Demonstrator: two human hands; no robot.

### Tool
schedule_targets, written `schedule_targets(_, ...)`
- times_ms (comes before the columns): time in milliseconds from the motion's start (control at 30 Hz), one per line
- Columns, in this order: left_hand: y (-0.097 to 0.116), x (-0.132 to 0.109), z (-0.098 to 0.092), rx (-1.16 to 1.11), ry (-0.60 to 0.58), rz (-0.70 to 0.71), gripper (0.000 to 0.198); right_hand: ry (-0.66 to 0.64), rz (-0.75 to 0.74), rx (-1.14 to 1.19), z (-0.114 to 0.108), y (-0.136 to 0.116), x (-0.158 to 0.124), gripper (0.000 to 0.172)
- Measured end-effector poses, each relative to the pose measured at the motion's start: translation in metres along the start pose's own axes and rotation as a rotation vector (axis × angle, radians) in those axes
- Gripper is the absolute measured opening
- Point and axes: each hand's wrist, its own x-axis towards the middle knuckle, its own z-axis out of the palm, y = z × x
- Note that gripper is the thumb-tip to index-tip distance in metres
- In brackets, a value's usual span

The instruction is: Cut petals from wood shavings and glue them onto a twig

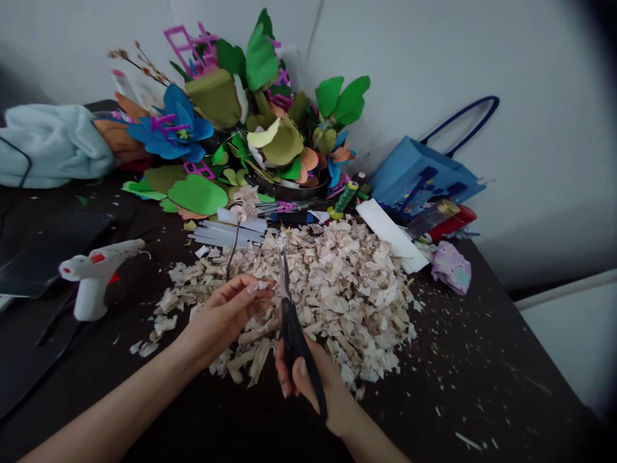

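One big dark tabletop (486, 366) filling the bottom of the frame, shoved up against a white wall (482, 71), with loads of tiny pale flecks scattered across the right side. Up top in the middle, a huge bunch of craft flowers (216, 109) cut from green, blue, olive and peach sheet, plus magenta lattice bits poking out all over. Right below that, dead centre, a big messy heap of pale wood shavings (318, 296), spilling toward the lower left. Over at the upper right, a blue paper gift bag with navy handles (419, 170), tipped against the wall. Far left, a bundle of pale blue cloth (53, 148), and just under it a white hot glue gun with a red trigger (94, 276), sitting on its base. Right of the heap, a crumpled lilac wrapper (450, 267).

Lower middle, right over the heap: black-handled scissors (294, 341), blades pointing up, clamped in the right hand (313, 379) with fingers wrapped round the handles. Left hand (226, 315) just beside the blade tips, fingers curled together, apart from the right hand. Anything pinched in there? Can't tell from this angle. Thin brown twig (232, 257) rising just behind that hand, no telling whether it's held.
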Motion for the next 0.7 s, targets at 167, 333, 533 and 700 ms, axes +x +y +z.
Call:
schedule_targets(167, 0.0029, 0.0029, -0.0016, -0.067, 0.044, 0.023, 0.017, -0.031, 0.053, 0.032, 0.0044, 0.0047, 0.0015, 0.056)
schedule_targets(333, 0.0061, 0.0040, -0.0011, -0.123, 0.102, 0.051, 0.019, -0.047, 0.096, 0.020, 0.0033, 0.0022, 0.0027, 0.058)
schedule_targets(533, 0.0082, 0.0038, 0.0000, -0.137, 0.096, 0.073, 0.016, -0.054, 0.144, -0.012, 0.0035, 0.0016, 0.0016, 0.057)
schedule_targets(700, 0.0080, 0.0050, 0.0003, -0.119, 0.097, 0.084, 0.017, -0.039, 0.188, -0.002, 0.0057, -0.0002, 0.0012, 0.060)
